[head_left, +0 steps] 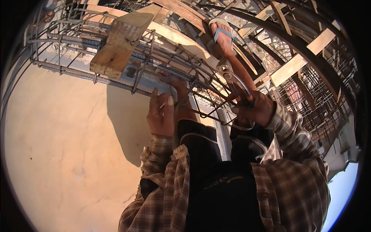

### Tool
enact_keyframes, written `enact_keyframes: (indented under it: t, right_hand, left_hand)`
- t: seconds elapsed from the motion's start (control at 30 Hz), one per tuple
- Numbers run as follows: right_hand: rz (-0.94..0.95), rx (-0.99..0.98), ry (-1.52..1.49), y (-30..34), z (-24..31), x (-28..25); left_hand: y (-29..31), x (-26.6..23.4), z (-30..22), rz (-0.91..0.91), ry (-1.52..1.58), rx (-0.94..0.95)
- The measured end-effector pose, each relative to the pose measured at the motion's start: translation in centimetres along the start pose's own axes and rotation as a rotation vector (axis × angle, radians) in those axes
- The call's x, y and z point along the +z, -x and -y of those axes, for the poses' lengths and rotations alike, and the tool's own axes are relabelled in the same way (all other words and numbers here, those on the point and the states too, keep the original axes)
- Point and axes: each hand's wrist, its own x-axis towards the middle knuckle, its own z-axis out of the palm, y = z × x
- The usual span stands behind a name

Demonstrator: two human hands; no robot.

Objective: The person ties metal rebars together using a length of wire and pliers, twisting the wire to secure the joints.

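My right hand [258,110] is wrapped round the handles of metal pincers [236,83], whose rounded head points up and away over the bars. To the left, my left hand [160,118] is closed in a pinch with thumb and fingertips raised beside the rebar cage [62,71]. Whatever thin thing lies between those fingers is too small to make out. Long ribbed rods and bent stirrups form the cage, which runs across in front of me, passing close to both hands.
A thick timber block [119,44] rests across the cage at the upper left. My sandalled foot [222,33] stands among boards beyond it. Lower left is a pale wall surface [58,135]. Curved dark beams [286,36] and more rebar [309,92] fill the right.
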Motion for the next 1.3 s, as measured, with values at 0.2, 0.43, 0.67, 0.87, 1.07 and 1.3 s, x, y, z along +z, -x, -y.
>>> enact_keyframes:
  t: [0.2, 0.43, 0.67, 0.87, 1.07, 1.3]
  right_hand:
    - [-0.515, -0.317, 0.212, -18.1, -7.4, -7.0]
    - [-0.936, -0.596, 0.780, -35.6, -8.8, -12.2]
    - [-1.178, -0.930, 0.941, -37.1, -9.4, -11.1]
    - [-1.057, -0.767, 0.959, -34.9, -8.2, -12.9]
    - [-0.612, -0.663, 1.420, -22.6, -6.3, -6.4]
    - [-0.526, -0.534, 1.548, -19.7, -3.6, -6.1]
  left_hand:
    - [-6.1, 5.4, 2.1, 0.196, 0.604, -0.533]
    - [-8.0, 6.6, 4.4, 0.406, 1.280, -0.417]
    - [-8.6, 5.5, 5.5, 0.172, 1.244, -0.496]
    - [-14.6, 10.1, 5.0, 0.108, 0.612, -0.740]
    - [-15.5, 9.9, 6.8, 0.064, 0.421, -0.534]
    - [-15.6, 10.0, 6.7, 0.096, 0.458, -0.517]
